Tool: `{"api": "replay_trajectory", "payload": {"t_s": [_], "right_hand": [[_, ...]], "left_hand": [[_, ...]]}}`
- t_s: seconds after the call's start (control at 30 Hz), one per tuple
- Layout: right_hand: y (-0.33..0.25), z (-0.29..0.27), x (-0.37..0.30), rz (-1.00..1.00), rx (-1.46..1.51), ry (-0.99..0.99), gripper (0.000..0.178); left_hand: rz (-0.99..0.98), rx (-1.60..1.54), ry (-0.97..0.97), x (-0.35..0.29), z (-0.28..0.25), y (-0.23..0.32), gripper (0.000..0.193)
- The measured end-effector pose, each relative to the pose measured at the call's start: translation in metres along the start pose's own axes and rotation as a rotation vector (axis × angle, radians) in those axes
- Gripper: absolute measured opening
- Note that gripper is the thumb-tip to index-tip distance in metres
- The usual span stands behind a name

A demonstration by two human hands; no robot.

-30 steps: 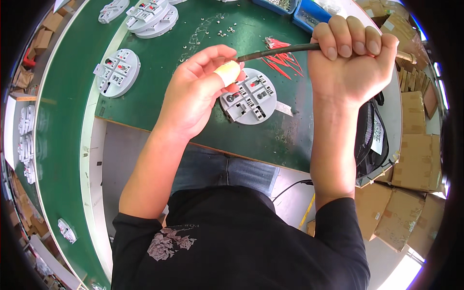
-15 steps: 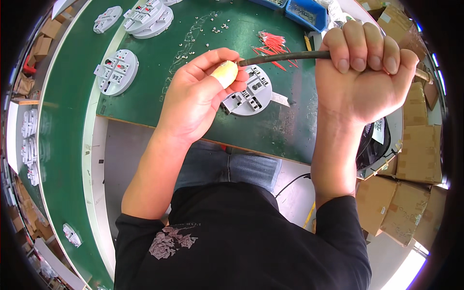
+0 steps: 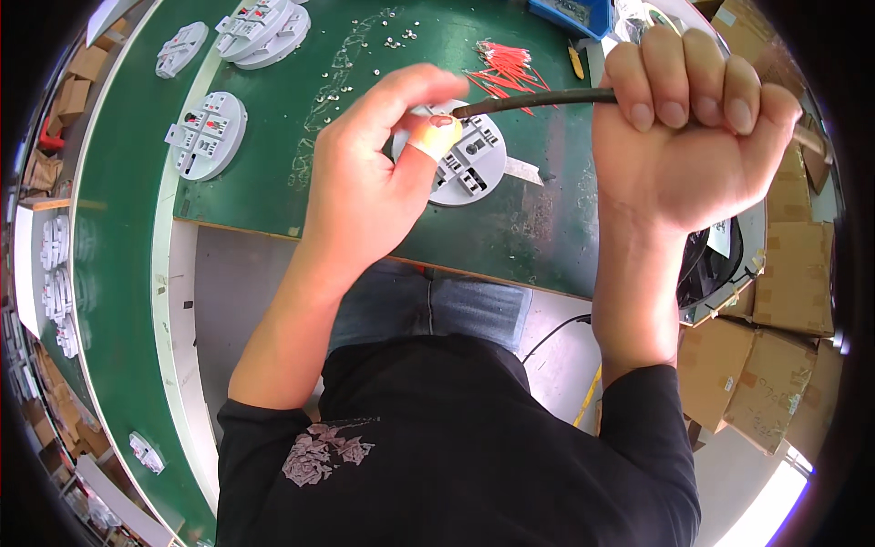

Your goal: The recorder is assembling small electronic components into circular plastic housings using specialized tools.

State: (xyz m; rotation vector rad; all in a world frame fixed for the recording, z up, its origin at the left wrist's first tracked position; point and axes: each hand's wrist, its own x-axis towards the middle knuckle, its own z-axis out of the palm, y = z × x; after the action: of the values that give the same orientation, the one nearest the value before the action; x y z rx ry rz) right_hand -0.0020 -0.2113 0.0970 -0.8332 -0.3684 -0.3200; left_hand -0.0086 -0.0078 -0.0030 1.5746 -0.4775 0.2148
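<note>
My right hand (image 3: 688,128) is a fist around a long dark rod (image 3: 538,99), which points left; its other end sticks out past the little-finger-and-thumb side of the fist. What kind of tool it is, I cannot tell. My left hand (image 3: 369,173) is at the rod's left tip, its thumb wrapped in yellow tape and close against that tip. The left index finger is raised apart from the thumb and blurred; the other left fingers are mostly hidden. Behind the left hand, a round grey base (image 3: 490,162) with black fittings lies on the green table (image 3: 547,219), partly covered.
A pile of red wires (image 3: 503,66) lies beyond the base, near a yellow-handled tool (image 3: 576,62) and a blue bin (image 3: 538,7). Small white pieces (image 3: 392,43) are scattered about. More round bases (image 3: 219,137) stand left, beside a green belt (image 3: 118,301). Cardboard boxes (image 3: 791,273) are stacked right.
My left index finger has lifted off the thumb and rod tip, so the left fingers have spread. The right fist keeps its hold on the rod. The view has shifted slightly.
</note>
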Motion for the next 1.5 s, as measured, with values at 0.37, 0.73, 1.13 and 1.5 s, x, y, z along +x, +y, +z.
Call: {"api": "replay_trajectory", "payload": {"t_s": [0.37, 0.73, 1.13, 1.5], "right_hand": [[0.011, 0.029, -0.019, -0.198, -0.515, 0.415, 0.044], [0.023, 0.028, -0.021, -0.098, -0.495, 0.392, 0.046], [0.048, 0.021, -0.01, 0.178, -0.331, 0.196, 0.05], [0.068, -0.005, -0.012, 0.111, -0.485, -0.543, 0.051]], "left_hand": [[0.276, 0.71, -0.353, -0.007, 0.01, -0.019, 0.086], [0.187, 0.698, -0.361, -0.008, 0.015, -0.019, 0.083], [0.084, 0.684, -0.375, -0.004, 0.012, -0.02, 0.081], [0.104, 0.692, -0.31, -0.007, 0.017, -0.019, 0.086]]}}
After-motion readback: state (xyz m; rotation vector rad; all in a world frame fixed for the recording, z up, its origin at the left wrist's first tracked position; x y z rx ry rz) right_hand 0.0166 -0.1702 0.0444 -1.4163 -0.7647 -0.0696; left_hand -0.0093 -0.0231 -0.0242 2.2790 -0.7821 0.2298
